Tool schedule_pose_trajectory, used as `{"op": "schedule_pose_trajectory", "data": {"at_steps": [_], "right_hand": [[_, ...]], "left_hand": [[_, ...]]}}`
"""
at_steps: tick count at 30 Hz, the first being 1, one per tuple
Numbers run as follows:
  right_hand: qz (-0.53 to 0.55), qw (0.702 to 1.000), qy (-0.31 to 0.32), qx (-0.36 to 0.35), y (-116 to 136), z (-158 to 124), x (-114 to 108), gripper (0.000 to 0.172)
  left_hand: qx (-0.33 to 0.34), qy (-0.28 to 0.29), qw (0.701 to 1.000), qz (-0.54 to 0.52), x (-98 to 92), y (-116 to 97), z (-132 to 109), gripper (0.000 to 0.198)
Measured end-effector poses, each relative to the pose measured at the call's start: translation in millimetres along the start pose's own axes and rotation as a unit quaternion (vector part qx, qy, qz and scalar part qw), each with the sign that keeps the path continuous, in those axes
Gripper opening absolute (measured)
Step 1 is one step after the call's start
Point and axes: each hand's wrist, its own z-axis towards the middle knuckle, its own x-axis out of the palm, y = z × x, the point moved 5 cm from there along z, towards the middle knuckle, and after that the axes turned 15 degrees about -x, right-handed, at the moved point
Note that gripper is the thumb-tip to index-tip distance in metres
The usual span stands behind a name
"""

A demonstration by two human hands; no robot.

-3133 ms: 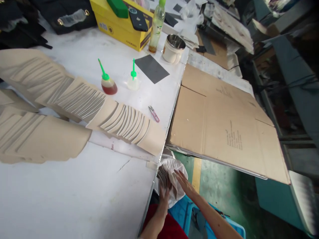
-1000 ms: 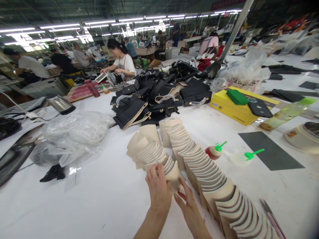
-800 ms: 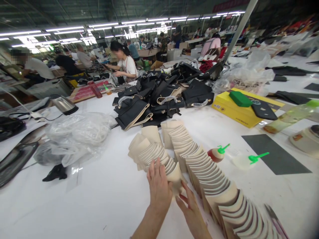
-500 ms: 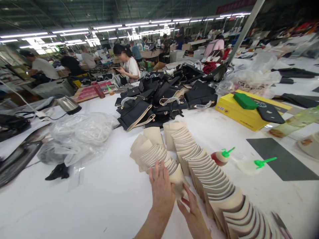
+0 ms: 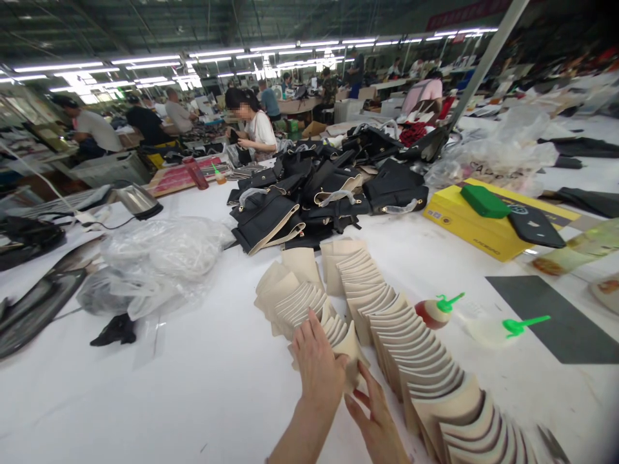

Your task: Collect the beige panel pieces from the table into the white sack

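Two rows of curved beige panels lie overlapping in front of me; their material I cannot tell for certain. At the near end of the shorter row (image 5: 300,299), my left hand (image 5: 316,361) rests over the panels, its fingers bent on top and its thumb against the nearest panel (image 5: 354,351). My right hand (image 5: 380,415) takes that same panel's lower right edge between thumb and fingers. Part of the panel is hidden behind both hands. The longer row (image 5: 416,361) runs along my right hand's right side, down to the bottom of the view.
Black bags (image 5: 309,193) are heaped beyond the rows. A plastic bag (image 5: 162,258) lies left. To the right are green-tipped bottles (image 5: 432,314), a dark grey sheet (image 5: 551,316), a yellow box (image 5: 476,225) and scissors (image 5: 551,444). A person (image 5: 256,129) sits across the table.
My left hand's fingers have drawn closer together and bent over the panels. My right hand stays at the panel's edge. The view has shifted slightly.
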Motion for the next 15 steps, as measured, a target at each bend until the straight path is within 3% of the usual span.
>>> {"op": "schedule_pose_trajectory", "data": {"at_steps": [11, 15], "right_hand": [[-0.004, 1.0, 0.005, -0.01, -5.4, 1.9, 1.2, 0.065], [-0.017, 1.0, 0.014, -0.015, -5.5, 3.0, 2.8, 0.065]], "left_hand": [[0.022, -0.025, 0.999, 0.018, -3.7, -0.8, 5.3, 0.082], [0.04, -0.012, 0.999, 0.018, 1.5, 1.5, 13.0, 0.088]]}}
